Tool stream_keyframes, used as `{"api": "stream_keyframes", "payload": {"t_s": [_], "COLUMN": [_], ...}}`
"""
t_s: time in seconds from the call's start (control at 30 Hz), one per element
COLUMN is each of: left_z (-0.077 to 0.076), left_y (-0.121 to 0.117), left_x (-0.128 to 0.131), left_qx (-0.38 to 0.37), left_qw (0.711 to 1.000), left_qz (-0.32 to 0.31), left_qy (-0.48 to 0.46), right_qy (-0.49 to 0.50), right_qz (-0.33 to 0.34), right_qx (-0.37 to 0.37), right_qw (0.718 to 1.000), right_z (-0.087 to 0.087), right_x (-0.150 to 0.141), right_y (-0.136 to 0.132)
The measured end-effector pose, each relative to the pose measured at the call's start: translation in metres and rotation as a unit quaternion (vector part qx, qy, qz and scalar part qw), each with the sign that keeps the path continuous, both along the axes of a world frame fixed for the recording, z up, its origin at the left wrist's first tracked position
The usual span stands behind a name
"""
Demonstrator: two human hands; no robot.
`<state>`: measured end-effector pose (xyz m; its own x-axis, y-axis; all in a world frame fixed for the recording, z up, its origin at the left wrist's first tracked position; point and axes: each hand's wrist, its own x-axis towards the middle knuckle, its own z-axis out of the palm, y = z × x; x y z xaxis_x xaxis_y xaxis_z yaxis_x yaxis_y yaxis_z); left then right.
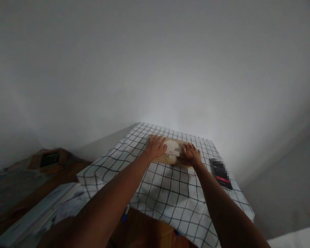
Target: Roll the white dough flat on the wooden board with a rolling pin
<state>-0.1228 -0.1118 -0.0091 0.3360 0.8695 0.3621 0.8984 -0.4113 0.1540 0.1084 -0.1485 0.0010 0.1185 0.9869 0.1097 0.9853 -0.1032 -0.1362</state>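
Note:
A wooden board (163, 159) lies on the table, with a flat, pale, dough-like round (172, 145) at its middle. My left hand (155, 147) rests over the board's left end, palm down, fingers spread and the thumb pointing toward the round. Over the right end is my right hand (192, 152), its fingers stretched out and slightly blurred. Between the hands runs a thin pale strip along the round's near side; whether it is a separate stick under my palms cannot be made out.
A white cloth with black grid lines (167, 186) covers the table, which stands against a pale wall (155, 69). A dark phone (220, 170) lies near the right edge. Below the near edge are a blue-tipped pen (125, 214) and a brown wooden surface (144, 229).

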Motion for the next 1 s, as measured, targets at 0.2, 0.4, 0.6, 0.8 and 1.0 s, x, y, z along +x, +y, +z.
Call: {"api": "stream_keyframes", "payload": {"t_s": [0.2, 0.4, 0.6, 0.8, 1.0], "left_z": [-0.004, -0.01, -0.014, -0.01, 0.015], "left_y": [-0.026, -0.039, -0.023, 0.022, 0.061], "left_x": [-0.006, -0.013, -0.008, 0.001, 0.011], "left_qx": [0.017, 0.022, 0.047, 0.063, -0.036], "left_qw": [1.0, 0.999, 0.999, 0.998, 0.998], "left_qz": [-0.014, -0.022, -0.008, 0.003, -0.009], "left_qy": [-0.011, -0.017, -0.017, -0.03, 0.051], "right_qy": [-0.027, -0.038, -0.034, -0.011, 0.015], "right_qz": [0.013, 0.008, -0.002, -0.003, -0.035], "right_qx": [0.026, 0.048, 0.038, 0.055, 0.06], "right_qw": [0.999, 0.998, 0.999, 0.998, 0.997], "right_z": [-0.006, -0.013, -0.009, 0.0, 0.01], "right_x": [-0.011, -0.017, -0.013, -0.005, -0.003], "right_y": [-0.037, -0.061, -0.041, 0.006, 0.038]}}
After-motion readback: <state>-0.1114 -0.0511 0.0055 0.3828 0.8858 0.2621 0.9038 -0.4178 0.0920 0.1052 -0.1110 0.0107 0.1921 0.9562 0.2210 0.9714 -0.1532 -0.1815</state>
